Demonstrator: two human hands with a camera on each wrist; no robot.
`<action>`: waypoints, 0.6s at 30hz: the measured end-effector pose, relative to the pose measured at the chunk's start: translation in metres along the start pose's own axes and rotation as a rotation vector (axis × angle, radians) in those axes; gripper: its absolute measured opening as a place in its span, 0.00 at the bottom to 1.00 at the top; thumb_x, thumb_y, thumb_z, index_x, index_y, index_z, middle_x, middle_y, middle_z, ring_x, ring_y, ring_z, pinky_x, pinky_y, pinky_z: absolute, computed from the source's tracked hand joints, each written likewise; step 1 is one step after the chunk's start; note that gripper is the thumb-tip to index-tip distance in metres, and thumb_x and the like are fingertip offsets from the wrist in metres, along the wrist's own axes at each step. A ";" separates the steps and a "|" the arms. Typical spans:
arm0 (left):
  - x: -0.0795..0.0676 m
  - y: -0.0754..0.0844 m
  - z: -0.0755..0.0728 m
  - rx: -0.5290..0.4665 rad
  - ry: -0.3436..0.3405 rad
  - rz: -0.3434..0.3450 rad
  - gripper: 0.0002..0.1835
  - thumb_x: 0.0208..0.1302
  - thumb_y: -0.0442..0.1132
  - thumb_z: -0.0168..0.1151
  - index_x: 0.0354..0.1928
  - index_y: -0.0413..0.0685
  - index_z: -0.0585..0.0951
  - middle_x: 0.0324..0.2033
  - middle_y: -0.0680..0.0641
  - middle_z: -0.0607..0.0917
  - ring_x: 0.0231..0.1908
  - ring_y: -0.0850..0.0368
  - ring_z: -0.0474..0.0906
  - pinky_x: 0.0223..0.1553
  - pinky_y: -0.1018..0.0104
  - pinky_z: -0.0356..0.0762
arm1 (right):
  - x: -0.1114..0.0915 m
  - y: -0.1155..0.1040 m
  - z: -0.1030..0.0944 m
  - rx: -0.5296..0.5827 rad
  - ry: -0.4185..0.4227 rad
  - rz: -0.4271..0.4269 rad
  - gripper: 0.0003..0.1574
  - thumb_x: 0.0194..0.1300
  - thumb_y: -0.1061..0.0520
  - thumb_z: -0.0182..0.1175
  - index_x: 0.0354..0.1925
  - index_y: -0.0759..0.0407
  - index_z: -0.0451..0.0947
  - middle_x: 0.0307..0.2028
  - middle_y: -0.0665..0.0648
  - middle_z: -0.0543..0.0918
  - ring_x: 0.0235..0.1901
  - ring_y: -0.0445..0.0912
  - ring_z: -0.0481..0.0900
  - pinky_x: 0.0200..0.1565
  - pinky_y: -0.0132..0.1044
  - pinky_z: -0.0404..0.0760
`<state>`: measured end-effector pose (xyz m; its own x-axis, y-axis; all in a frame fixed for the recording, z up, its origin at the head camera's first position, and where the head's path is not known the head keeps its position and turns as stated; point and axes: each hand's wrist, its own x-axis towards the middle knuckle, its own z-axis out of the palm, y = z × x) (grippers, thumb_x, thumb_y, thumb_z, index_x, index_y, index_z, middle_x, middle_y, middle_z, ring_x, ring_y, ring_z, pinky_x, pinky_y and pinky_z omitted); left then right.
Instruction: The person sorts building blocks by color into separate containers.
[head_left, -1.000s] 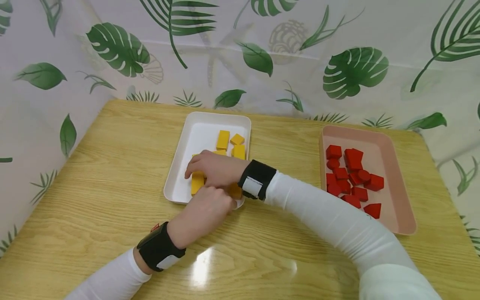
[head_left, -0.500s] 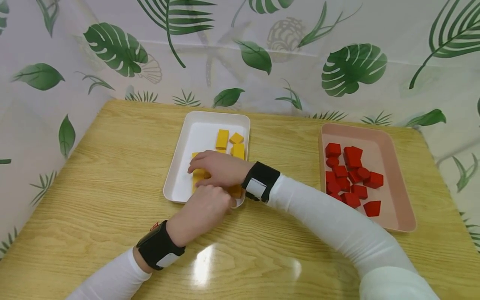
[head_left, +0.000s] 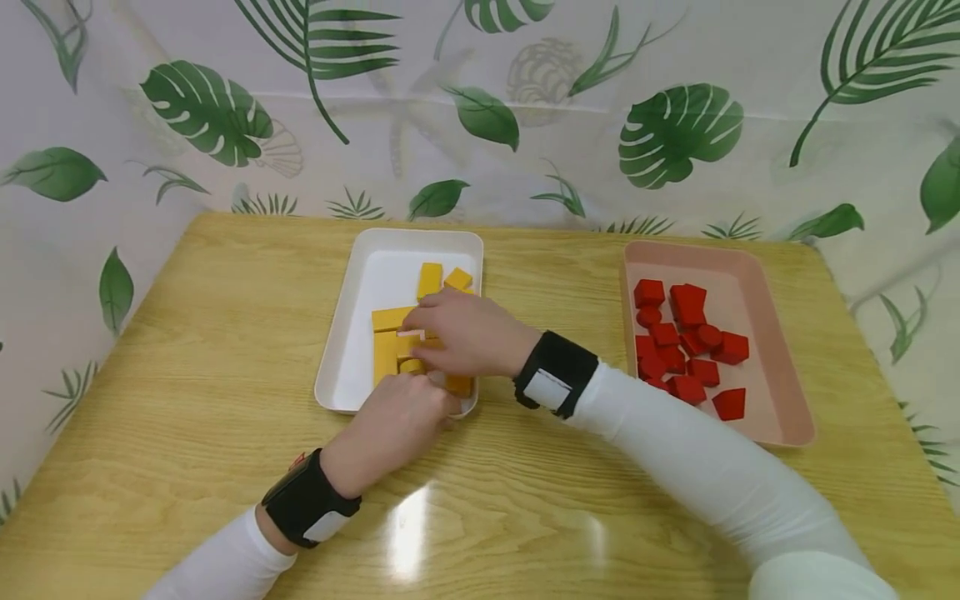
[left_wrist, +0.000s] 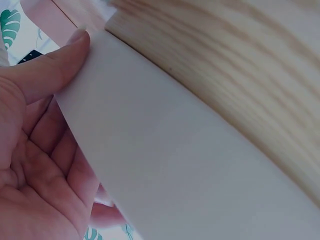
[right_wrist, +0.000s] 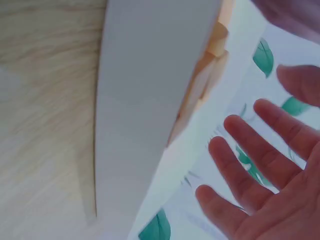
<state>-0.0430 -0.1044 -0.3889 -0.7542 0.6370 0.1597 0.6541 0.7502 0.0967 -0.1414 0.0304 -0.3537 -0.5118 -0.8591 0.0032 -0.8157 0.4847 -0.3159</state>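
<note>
A white tray (head_left: pixel 339 333) holds several yellow blocks (head_left: pixel 386 354), and both hands are at it. My left hand (head_left: pixel 397 417) grips the tray's near wall; in the left wrist view the thumb (left_wrist: pixel 72 55) lies against the outer side while the fingers reach over the rim. My right hand (head_left: pixel 476 333) hovers over the blocks in the right part of the tray. Its fingers (right_wrist: pixel 260 155) are spread and fairly straight in the right wrist view, holding nothing. Some blocks are hidden beneath it.
A pink tray (head_left: pixel 772 333) with several red blocks (head_left: pixel 703 371) stands at the right of the wooden table (head_left: pixel 555 500). Behind the table hangs a white cloth (head_left: pixel 577 133) with a green leaf print. The right forearm crosses between the trays.
My right hand has shifted to the right across the blocks, uncovering yellow ones at the tray's left and middle. The left hand keeps its hold on the tray. The head view has turned slightly.
</note>
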 end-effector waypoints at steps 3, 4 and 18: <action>0.000 -0.002 0.001 -0.022 0.001 -0.005 0.09 0.46 0.35 0.62 0.19 0.61 0.76 0.12 0.60 0.64 0.15 0.65 0.63 0.13 0.67 0.62 | -0.016 0.001 -0.007 -0.017 0.029 0.063 0.19 0.62 0.46 0.54 0.47 0.52 0.78 0.41 0.49 0.79 0.38 0.41 0.72 0.40 0.32 0.70; 0.000 -0.003 0.001 -0.026 0.005 -0.003 0.11 0.47 0.34 0.60 0.18 0.61 0.75 0.12 0.61 0.64 0.15 0.65 0.63 0.13 0.67 0.62 | -0.021 0.001 -0.010 -0.020 0.041 0.082 0.18 0.62 0.47 0.54 0.46 0.52 0.79 0.40 0.49 0.80 0.36 0.40 0.72 0.38 0.32 0.71; -0.015 -0.031 -0.005 -0.182 0.001 -0.005 0.08 0.53 0.54 0.64 0.28 0.61 0.81 0.22 0.64 0.74 0.21 0.71 0.68 0.22 0.73 0.66 | -0.100 0.006 -0.014 0.006 0.150 0.250 0.13 0.60 0.45 0.57 0.40 0.48 0.81 0.35 0.44 0.80 0.35 0.39 0.74 0.39 0.32 0.73</action>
<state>-0.0520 -0.1378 -0.3891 -0.7576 0.6328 0.1598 0.6499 0.7089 0.2739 -0.0990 0.1216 -0.3421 -0.7311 -0.6791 0.0652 -0.6580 0.6767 -0.3304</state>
